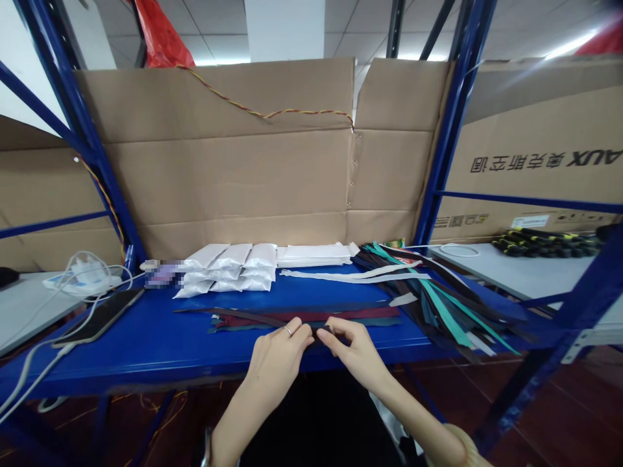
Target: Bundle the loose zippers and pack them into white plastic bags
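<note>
Head-worn view, facing forward and down

Held zipper [243, 316] black; maroon zipper [350, 314] and dark teal zipper [365, 322] beneath; shelf board [121, 350] bright blue; packets [261, 256] white

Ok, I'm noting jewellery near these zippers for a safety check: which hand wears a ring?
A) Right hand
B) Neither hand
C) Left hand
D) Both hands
C. The ring sits on a finger of the left hand, while the right hand shows none near the dark zipper.
</note>
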The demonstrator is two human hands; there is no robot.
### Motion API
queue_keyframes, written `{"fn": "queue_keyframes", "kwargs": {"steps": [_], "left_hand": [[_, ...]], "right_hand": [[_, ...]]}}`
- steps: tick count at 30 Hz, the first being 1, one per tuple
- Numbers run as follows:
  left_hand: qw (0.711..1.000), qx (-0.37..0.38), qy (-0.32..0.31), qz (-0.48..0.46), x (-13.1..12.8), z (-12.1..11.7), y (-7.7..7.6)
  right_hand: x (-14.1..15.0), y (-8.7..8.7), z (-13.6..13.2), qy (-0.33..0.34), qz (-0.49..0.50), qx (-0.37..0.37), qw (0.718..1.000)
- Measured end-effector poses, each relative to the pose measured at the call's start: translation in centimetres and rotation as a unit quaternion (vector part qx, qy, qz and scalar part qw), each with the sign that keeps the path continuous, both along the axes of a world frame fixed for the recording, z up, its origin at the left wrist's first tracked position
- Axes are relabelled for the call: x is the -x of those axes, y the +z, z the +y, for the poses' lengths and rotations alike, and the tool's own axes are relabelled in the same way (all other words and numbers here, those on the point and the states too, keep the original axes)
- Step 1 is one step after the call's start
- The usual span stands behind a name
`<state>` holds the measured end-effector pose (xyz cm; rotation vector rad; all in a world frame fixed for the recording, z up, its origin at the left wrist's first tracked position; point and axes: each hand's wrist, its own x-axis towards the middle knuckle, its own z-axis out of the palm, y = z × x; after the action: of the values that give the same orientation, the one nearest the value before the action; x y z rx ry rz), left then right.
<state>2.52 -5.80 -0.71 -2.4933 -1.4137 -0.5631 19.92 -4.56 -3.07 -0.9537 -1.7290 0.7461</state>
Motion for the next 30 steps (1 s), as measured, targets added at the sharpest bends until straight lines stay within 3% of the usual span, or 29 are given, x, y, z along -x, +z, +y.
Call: {"fn": "queue_keyframes", "kwargs": {"steps": [5,9,18,21,26,30], "left_hand": [[0.999,-0.007,0.023,0.023,0.8,0.5,0.4],[0.996,-0.012,0.083,0.033,2.9,1.4,1.1],[0.972,0.013,0.236,0.003,10.5,2.8,3.4],[0.965,0.022,0.262,-0.012,12.6,2.9,3.8],[0.964,0.03,0.265,-0.017,13.1,2.8,3.9],[0.96,0.038,0.276,-0.014,12.7,3.2,3.4]], "right_hand": [[-0.8,0.4,0.6,-0.002,0.043,0.022,0.999],[-2.9,1.3,1.3,-0.055,0.079,0.007,0.995],[-11.3,2.5,3.8,-0.198,0.175,-0.038,0.964],[-13.9,2.4,4.4,-0.237,0.193,-0.046,0.951],[-15.7,1.9,4.9,-0.256,0.131,-0.047,0.956],[-15.7,1.1,5.4,-0.295,-0.008,-0.064,0.953]]}}
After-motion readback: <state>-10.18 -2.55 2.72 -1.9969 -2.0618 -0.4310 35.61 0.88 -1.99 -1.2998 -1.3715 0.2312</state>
